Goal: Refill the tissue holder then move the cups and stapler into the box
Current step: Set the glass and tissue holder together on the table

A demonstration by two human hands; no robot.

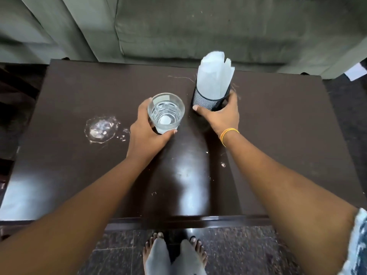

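A clear glass cup [166, 113] stands upright on the dark brown table [288, 135], near its middle. My left hand [147, 133] wraps around the cup from the left and front. Just to the right stands a black mesh tissue holder [208, 100] with white tissues [215, 75] sticking up out of it. My right hand [222, 116] grips the holder at its base from the near side, thumb on the left. No box or stapler is in view.
A wet ring mark [101, 129] lies on the table left of the cup. A small droplet [223, 164] and a loose staple [154, 193] lie nearer me. A grey sofa [198, 32] runs behind the table. My feet [174, 253] stand on the tiled floor.
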